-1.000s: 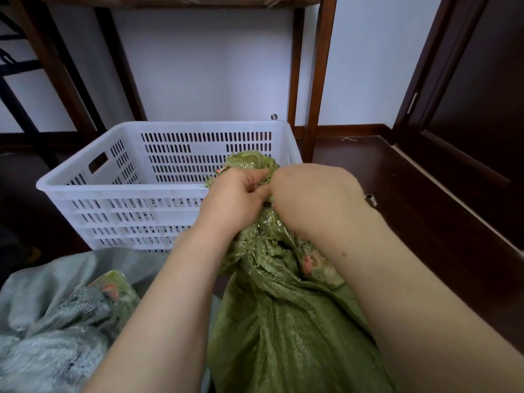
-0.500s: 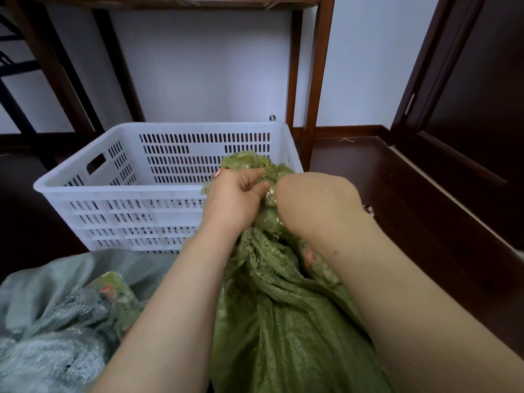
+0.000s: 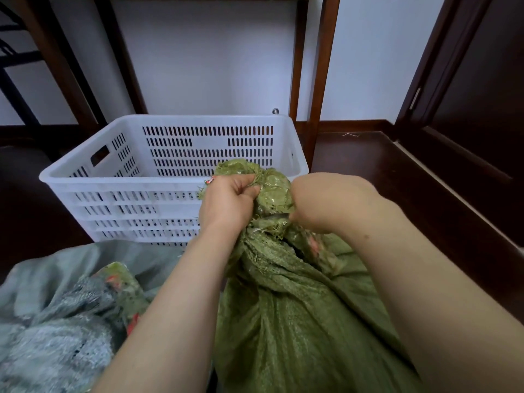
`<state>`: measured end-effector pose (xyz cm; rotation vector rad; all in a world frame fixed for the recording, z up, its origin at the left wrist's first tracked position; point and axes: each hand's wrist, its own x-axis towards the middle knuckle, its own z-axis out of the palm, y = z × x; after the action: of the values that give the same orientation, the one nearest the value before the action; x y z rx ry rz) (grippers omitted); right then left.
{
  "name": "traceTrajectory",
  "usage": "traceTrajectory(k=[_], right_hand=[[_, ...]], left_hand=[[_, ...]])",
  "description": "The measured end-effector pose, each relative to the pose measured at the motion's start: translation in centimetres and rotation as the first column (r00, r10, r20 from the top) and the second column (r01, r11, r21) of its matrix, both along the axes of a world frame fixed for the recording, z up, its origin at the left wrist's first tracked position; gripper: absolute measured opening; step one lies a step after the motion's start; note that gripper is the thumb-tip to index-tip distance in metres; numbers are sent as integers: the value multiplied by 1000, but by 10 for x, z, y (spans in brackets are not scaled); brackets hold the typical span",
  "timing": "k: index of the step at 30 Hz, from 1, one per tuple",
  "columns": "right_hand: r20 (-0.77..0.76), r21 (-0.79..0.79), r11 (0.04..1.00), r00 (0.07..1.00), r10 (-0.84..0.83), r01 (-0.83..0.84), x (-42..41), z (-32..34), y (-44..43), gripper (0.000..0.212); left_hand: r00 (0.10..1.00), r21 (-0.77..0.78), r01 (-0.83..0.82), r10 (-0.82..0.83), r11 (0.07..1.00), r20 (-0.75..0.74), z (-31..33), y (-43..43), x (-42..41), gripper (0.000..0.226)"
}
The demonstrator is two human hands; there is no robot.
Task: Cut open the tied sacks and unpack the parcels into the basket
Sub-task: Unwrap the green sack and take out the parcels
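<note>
A green woven sack (image 3: 297, 321) stands upright in front of me, its bunched, tied top (image 3: 273, 188) frayed and partly cut at the neck. My left hand (image 3: 226, 205) grips the bunched top from the left. My right hand (image 3: 334, 202) is curled at the neck from the right, its fingers hidden; a thin grey blade (image 3: 273, 217) pokes from it into the sack's neck under the knot. Behind the sack's top is the white slotted basket (image 3: 127, 180), with nothing visible inside it. No parcels show.
A grey woven sack (image 3: 56, 321) with a green and red tied end lies at the lower left. Brown wooden legs (image 3: 320, 80) of a shelf or table stand behind the basket against a white wall. Dark wooden floor and a dark door are on the right.
My right hand has drawn away to the right of the knot, and a cut with frayed threads has opened at the sack's neck. My left hand keeps its grip on the top.
</note>
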<state>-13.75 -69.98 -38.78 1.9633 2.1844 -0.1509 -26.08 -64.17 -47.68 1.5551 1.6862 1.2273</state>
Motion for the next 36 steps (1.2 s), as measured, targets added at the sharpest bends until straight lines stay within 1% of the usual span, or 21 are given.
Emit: traceTrajectory(k=[2,3,5,6,8,10,12,14,16,18,19,20,22,23,24,26,28,30,33,36], right_hand=[[-62,11,1000,998,1,0,8,-2,4,25],[-127,-9,1000,992,-1,0,14,-2,5,27],[-314,-114,993,948,-57,22,31,2,6,28],[-411,-169,984,904,-118,52,41,5,8,30],[-553,-231,966,801,-232,120,63,9,13,31],[-672,-243,953,677,-301,182,78,4,20,32],[-801,-230,942,503,-325,243,78,-8,25,31],[-894,-181,932,341,-289,315,69,-23,31,35],[-937,-164,928,241,-252,335,58,-35,35,42],[-949,-198,934,181,-259,297,47,-45,36,36],[-955,-207,934,149,-258,292,44,-49,36,32],[-963,-205,930,108,-247,305,41,-51,37,28],[-981,-182,922,4,-195,342,37,-51,37,22],[-984,-175,919,-47,-169,352,36,-49,37,20],[-984,-173,917,-93,-149,360,34,-48,37,19],[-979,-179,905,-157,-127,385,35,-46,38,16],[-975,-180,893,-196,-105,413,37,-48,41,18],[-973,-167,882,-216,-76,440,39,-52,46,22],[-976,-146,858,-214,-44,492,42,-60,53,27],[-970,-162,844,-240,-41,511,40,-65,56,31]], left_hand=[[999,-1,4,-4,1000,38,1,0,0,29],[998,-4,16,-16,1000,61,2,-1,-1,30],[995,-21,27,-25,999,93,4,-1,-4,34],[993,-31,30,-26,999,112,4,-2,-7,36],[984,-61,60,-49,996,169,7,-5,-12,42],[972,-79,111,-92,991,216,10,-8,-13,45],[954,-74,170,-145,983,264,14,-10,-12,44],[934,-83,224,-190,971,302,20,-13,-8,43],[920,-112,287,-242,951,307,27,-16,-5,44],[894,-127,363,-306,923,327,34,-21,-1,49],[882,-129,398,-339,908,328,36,-23,0,55],[875,-132,427,-373,894,308,37,-24,1,64],[880,-145,449,-408,882,242,35,-25,5,91],[893,-153,433,-401,888,204,35,-25,7,102],[907,-154,411,-386,898,169,34,-24,9,106],[922,-133,382,-367,915,119,34,-22,14,100],[930,-134,367,-364,920,51,34,-22,18,95],[928,-139,371,-373,918,16,33,-22,20,87],[924,-114,383,-378,917,59,33,-23,24,73],[931,-87,365,-365,927,19,32,-20,21,59]])
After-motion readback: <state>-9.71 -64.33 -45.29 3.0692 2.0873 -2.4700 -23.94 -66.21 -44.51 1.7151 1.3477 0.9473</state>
